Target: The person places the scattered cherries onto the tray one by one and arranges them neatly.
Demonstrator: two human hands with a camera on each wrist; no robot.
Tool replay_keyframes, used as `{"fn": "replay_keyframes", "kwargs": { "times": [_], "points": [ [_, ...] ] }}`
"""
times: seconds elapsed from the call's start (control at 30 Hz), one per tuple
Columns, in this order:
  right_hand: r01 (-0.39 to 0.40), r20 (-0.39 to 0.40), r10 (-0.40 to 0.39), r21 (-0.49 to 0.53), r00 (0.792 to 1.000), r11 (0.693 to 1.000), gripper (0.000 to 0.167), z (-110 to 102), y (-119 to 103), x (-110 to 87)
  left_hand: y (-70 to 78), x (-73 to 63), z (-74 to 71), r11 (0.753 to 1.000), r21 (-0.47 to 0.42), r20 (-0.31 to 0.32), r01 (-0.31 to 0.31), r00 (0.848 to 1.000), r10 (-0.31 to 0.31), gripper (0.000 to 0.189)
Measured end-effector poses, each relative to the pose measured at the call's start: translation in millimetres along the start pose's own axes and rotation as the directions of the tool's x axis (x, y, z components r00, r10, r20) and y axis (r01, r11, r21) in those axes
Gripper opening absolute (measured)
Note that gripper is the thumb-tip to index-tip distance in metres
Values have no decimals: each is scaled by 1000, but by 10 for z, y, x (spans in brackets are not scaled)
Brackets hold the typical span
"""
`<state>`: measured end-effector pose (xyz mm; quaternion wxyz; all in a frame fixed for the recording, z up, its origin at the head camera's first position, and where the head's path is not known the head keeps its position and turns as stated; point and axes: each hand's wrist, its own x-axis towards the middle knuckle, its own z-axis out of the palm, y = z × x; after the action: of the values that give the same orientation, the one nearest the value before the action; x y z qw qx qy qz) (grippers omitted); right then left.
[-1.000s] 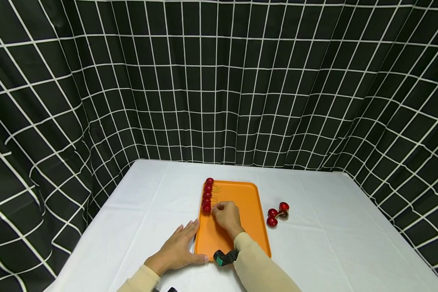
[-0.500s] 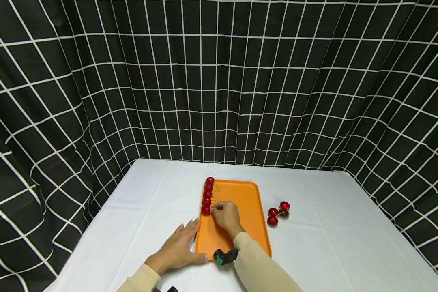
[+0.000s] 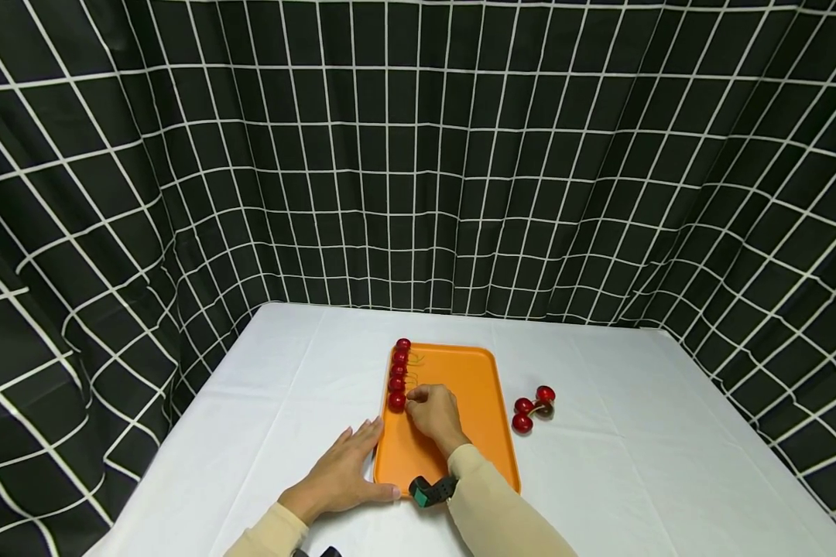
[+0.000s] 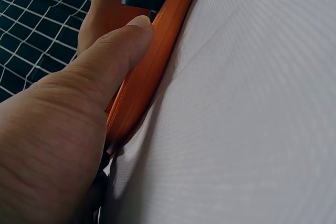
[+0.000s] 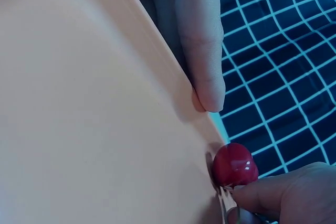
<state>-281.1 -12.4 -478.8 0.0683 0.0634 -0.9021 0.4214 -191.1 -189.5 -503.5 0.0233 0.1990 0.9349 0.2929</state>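
An orange tray lies lengthwise on the white table, with a row of several red cherries along its left edge. My right hand reaches over the tray, thumb and finger pinching the stem of the nearest cherry in the row. Up close in the right wrist view, that cherry sits at the tray's rim, just past the fingertips. My left hand rests against the tray's near left corner, fingers along its side. The left wrist view shows the left thumb on the rim.
Several loose cherries lie in a cluster on the tablecloth, right of the tray. A black curtain with a white grid encloses the table's back and sides. A black wristband circles the right wrist.
The nearest cherry has shifted slightly toward me in the row, with the right hand still at its stem. The left hand stays in place against the tray.
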Motion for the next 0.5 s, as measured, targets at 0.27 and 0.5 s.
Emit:
{"fn": "replay_keyframes", "kwargs": {
  "times": [0.27,0.5],
  "points": [
    [5,2,-5,1,1000,1000,3,-17,-9,6,5,8,-6,1000,-1,1,0,1000,0,117],
    [-4,14,4,-10,1000,1000,3,-1,1,13,1,3,-3,1000,5,1,7,1000,-7,118]
  ]
}}
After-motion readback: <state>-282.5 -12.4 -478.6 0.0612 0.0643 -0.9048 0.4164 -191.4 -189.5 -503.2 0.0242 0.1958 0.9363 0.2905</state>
